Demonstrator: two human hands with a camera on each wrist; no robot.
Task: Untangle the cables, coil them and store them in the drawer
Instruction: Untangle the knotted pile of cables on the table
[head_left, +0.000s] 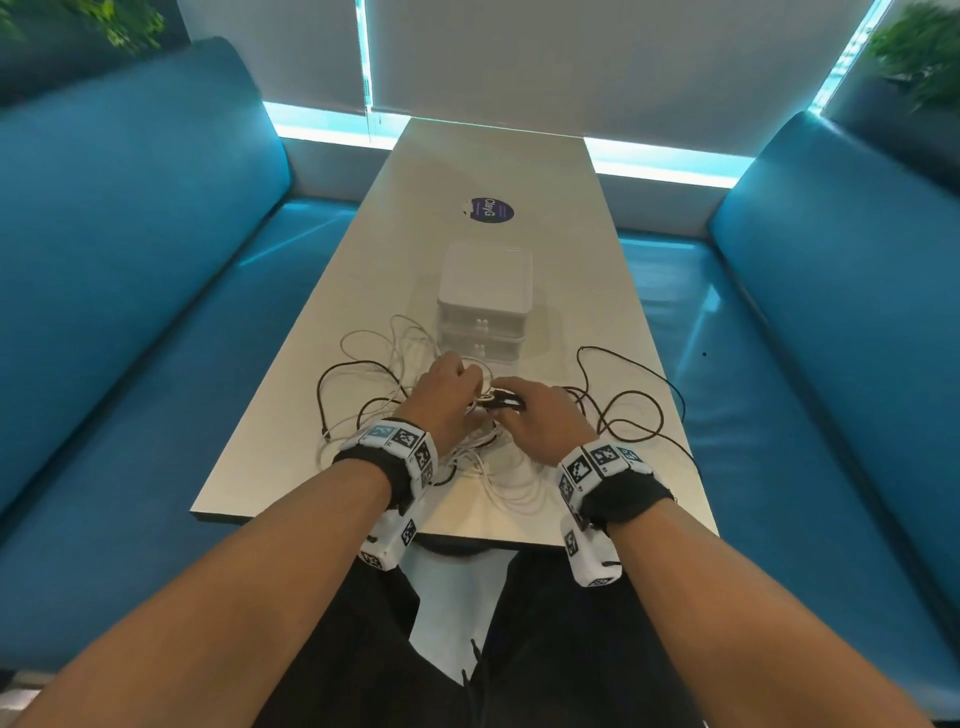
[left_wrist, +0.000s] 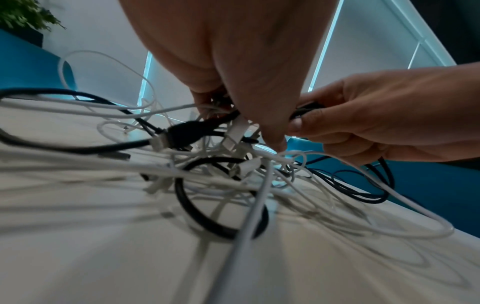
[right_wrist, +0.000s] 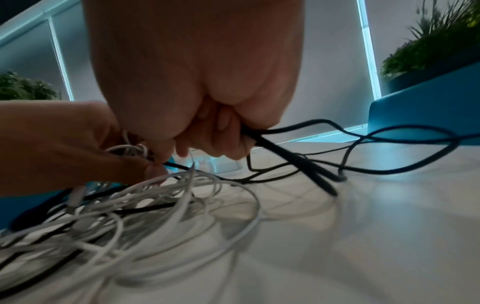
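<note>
On the table (head_left: 519, 171), my left hand (head_left: 441, 400) pinches white cables (right_wrist: 166, 197); my right hand (head_left: 545, 421), just beside it, grips black cable (right_wrist: 298, 156), fingers curled tight.

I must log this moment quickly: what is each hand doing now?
Left hand: curled, pinching white cables in the tangle.
Right hand: curled, gripping a black cable.

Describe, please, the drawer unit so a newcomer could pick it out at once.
Start at the long pale table between the two blue benches. Along its middle, just beyond both hands and the cable tangle, stands the drawer unit. It is the only boxy object there: translucent white, two stacked drawers with small knobs, nearer than the round dark sticker.
</note>
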